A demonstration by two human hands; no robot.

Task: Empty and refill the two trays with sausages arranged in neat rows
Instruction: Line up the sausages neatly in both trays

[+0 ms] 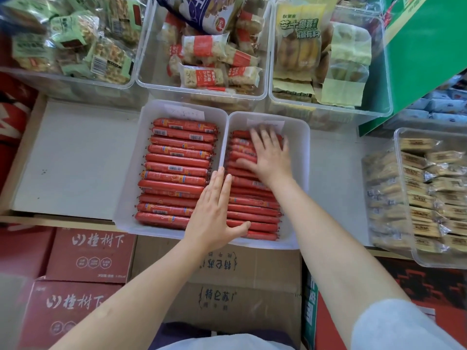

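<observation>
Two white plastic trays sit side by side on a white shelf. The left tray (131, 178) holds red sausages (174, 170) laid crosswise in a neat row. The right tray (302, 173) holds more red sausages (255, 209) in a similar row. My left hand (212, 213) lies flat with fingers together over the wall between the trays, its thumb on the right tray's sausages. My right hand (269, 154) rests flat, fingers spread, on the sausages at the far end of the right tray. Neither hand grips anything.
Clear bins of packaged snacks (209, 59) stand behind the trays, another bin of wrapped cakes (424, 198) to the right. A green box (427, 46) leans at the upper right. Red and brown cartons (91, 253) sit below the shelf edge. Bare white shelf (75, 157) lies left.
</observation>
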